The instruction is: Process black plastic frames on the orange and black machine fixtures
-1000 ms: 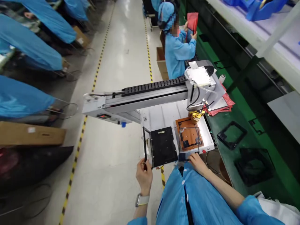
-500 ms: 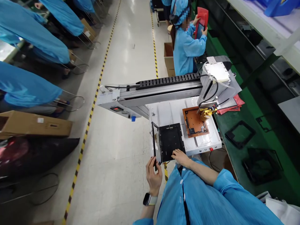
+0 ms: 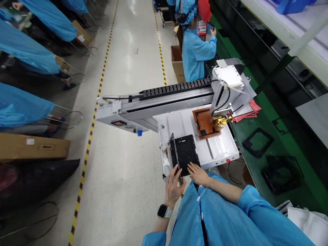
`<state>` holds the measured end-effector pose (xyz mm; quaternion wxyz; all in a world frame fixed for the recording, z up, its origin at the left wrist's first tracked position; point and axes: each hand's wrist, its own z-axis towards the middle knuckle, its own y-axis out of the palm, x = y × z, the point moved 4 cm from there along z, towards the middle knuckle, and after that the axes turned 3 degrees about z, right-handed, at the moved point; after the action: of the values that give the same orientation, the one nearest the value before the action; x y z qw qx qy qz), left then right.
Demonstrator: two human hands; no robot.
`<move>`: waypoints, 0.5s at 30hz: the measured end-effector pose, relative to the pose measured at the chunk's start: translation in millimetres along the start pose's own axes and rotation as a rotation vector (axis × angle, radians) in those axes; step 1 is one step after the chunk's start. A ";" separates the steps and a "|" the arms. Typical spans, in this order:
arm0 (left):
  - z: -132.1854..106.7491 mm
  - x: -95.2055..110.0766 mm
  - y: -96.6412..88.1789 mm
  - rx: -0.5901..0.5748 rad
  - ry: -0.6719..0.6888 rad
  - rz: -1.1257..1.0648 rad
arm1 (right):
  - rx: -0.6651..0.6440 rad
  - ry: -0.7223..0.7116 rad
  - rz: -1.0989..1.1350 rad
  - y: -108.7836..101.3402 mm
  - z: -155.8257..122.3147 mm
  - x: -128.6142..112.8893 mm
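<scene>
A black flat fixture plate (image 3: 188, 153) lies on the near left of the white machine bed (image 3: 217, 148). Its hinged black frame lid (image 3: 174, 157) stands tilted up along the left side. My left hand (image 3: 173, 189), with a watch on the wrist, grips the lid's near end with curled fingers. My right hand (image 3: 197, 172) rests flat on the plate's near edge, fingers stretched out. Farther back on the bed sits an orange fixture plate (image 3: 203, 123), under the machine's yellow-tipped head (image 3: 219, 122).
A grey gantry beam (image 3: 159, 102) spans the machine, with a control box at its left end. Black frames (image 3: 257, 141) lie on the green conveyor (image 3: 269, 123) to the right, red bags (image 3: 247, 111) behind. A co-worker in a blue coat (image 3: 196, 51) stands ahead. A cardboard box (image 3: 33, 147) is at left.
My right hand moved from the machine's front buttons to the black plate. The orange plate slid back under the head. The lid has tilted in towards the plate.
</scene>
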<state>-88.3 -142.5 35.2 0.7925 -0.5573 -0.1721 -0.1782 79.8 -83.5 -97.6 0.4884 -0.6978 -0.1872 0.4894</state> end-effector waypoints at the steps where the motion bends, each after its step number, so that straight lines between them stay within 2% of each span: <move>1: 3.0 2.0 4.7 -0.026 0.035 -0.010 | -0.024 -0.033 -0.009 3.5 -7.8 -1.5; 5: 14.5 10.5 30.2 -0.176 0.185 -0.004 | -0.076 -0.130 -0.070 10.2 -26.5 -2.4; 8: 23.0 15.7 56.5 -0.312 0.344 0.022 | -0.056 -0.152 -0.126 4.0 -33.7 2.8; 10: 28.6 16.9 74.3 -0.362 0.443 0.012 | -0.044 -0.130 -0.115 -3.1 -43.2 9.4; 12: 31.8 15.1 91.0 -0.394 0.515 -0.001 | -0.055 -0.056 -0.042 -9.7 -59.6 18.6; 15: 28.5 4.6 114.7 -0.444 0.591 0.024 | -0.065 0.193 0.093 -18.4 -96.6 37.6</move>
<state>-31.9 -79.8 -47.8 0.6697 -0.6422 0.1134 -0.3552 184.4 -95.5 -96.2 0.4579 -0.7652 -0.1224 0.4357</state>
